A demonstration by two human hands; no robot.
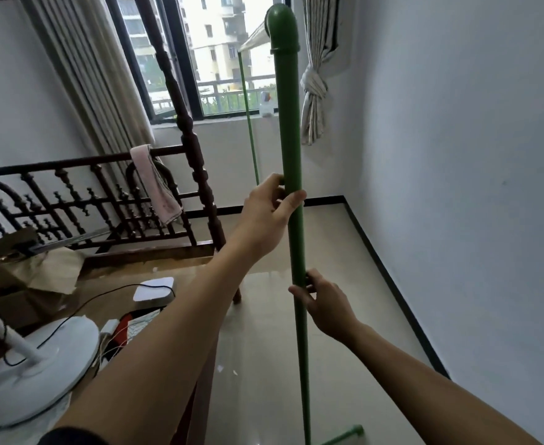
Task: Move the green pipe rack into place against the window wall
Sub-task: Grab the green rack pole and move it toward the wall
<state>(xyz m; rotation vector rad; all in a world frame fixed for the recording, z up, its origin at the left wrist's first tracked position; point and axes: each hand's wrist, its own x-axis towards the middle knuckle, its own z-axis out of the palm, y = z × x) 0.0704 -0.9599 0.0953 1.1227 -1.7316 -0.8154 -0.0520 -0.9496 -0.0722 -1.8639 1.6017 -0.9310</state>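
In front of the window wall, you hold the near upright post of the green pipe rack (291, 155) with both hands. Your left hand (269, 216) is closed around the post at about its middle height, the thumb crossing the front of the pipe and the fingers wrapped behind. Your right hand (327, 305) grips the same post lower down, the fingers curled around it from the right side. The post stands almost upright and ends at the top in a green elbow joint (282, 25). A second, thinner-looking green post (248, 120) of the rack stands farther away, close to the window (219, 56). At the bottom edge, a green foot piece (344, 436) of the rack lies on the shiny tile floor (296, 364). The rack is not touching the window wall; it stands between the dark wooden bed frame (197, 175) on your left and the white side wall (473, 187) on your right. A white fan base (39, 370) is at the lower left.
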